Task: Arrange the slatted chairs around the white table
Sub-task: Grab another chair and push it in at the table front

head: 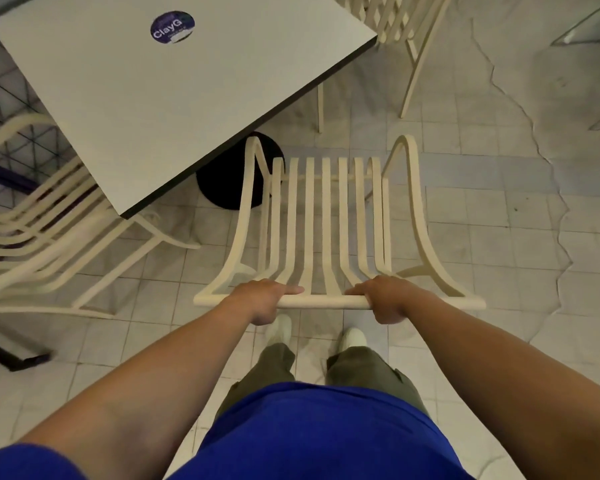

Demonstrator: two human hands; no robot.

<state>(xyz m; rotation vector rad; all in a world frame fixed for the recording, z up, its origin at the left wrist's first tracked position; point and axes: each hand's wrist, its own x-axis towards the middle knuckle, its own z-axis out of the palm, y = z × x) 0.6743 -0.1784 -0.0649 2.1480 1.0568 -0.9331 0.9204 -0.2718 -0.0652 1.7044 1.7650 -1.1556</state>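
A cream slatted chair (324,216) stands in front of me, its seat pointing toward the near right corner of the white table (174,88). My left hand (264,301) and my right hand (385,299) both grip the chair's top back rail, one at each side of its middle. The chair's front left arm loop reaches just under the table edge, beside the table's round black base (222,185). A second slatted chair (45,244) stands at the table's left side, partly tucked under it. A third chair (395,26) with a lattice seat stands beyond the far right corner.
The white table carries a round dark sticker (172,26). The floor is pale tile with a wet or stained patch (534,133) on the right. A dark wire grid (0,98) runs along the left. My feet (352,337) stand just behind the chair.
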